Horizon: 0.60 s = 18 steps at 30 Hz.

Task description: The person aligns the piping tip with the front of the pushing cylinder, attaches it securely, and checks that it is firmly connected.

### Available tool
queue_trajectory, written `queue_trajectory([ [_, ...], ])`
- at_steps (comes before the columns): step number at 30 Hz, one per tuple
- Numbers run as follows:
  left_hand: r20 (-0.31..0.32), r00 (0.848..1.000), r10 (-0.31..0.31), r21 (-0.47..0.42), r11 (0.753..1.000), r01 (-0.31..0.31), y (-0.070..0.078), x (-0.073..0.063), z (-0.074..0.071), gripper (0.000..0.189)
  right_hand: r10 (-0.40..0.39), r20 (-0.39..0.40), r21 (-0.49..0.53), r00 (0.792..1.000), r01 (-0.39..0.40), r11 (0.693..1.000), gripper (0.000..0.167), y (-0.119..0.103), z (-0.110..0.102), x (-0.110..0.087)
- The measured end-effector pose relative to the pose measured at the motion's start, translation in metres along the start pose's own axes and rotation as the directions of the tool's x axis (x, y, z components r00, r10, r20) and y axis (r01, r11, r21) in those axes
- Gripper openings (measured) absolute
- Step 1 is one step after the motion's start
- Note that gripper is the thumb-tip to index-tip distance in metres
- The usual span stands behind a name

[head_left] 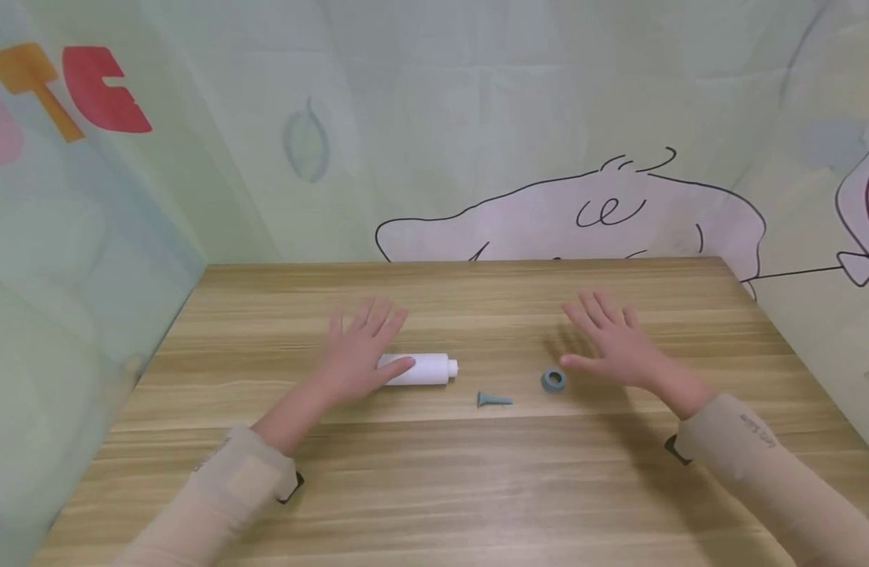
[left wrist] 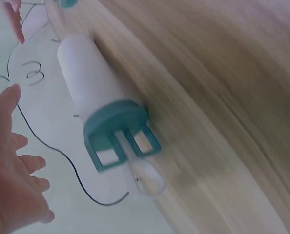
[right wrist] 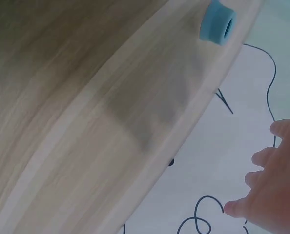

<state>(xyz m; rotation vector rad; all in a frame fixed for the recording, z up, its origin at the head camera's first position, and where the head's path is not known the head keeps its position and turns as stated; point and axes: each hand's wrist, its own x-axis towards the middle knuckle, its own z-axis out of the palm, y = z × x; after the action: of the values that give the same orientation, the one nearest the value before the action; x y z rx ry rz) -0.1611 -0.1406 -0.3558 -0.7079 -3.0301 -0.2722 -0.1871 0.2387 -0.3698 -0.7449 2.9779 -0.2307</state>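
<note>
My left hand, fingers spread, hovers over the left part of a white cylinder lying on its side. In the head view a small white nozzle points right, while the hand hides the other end. The left wrist view shows that end: a teal collar with two squarish loops and a clear rounded handle, like a large syringe. My right hand, also spread and holding nothing, is above the table beside a blue-grey ring. Between cylinder and ring lies a slim blue-grey tapered nozzle.
All the pieces lie on a wood-grain table. Behind its far edge hangs a pale printed curtain, which continues down the left side. Both forearms reach in from the near corners in beige sleeves.
</note>
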Motion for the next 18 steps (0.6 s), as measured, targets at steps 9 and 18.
queue_trajectory([
  [9, -0.113, 0.972, 0.208, 0.012, 0.978, -0.208, 0.032, 0.002, 0.008, 0.055, -0.069, -0.031, 0.021, 0.997, 0.069, 0.997, 0.081, -0.012, 0.001, -0.002],
  [18, -0.173, 0.917, 0.358, -0.026, 0.930, -0.368, 0.056, 0.001, 0.023, 0.044, -0.166, -0.041, 0.073, 0.985, 0.168, 0.983, 0.075, -0.020, 0.003, -0.002],
])
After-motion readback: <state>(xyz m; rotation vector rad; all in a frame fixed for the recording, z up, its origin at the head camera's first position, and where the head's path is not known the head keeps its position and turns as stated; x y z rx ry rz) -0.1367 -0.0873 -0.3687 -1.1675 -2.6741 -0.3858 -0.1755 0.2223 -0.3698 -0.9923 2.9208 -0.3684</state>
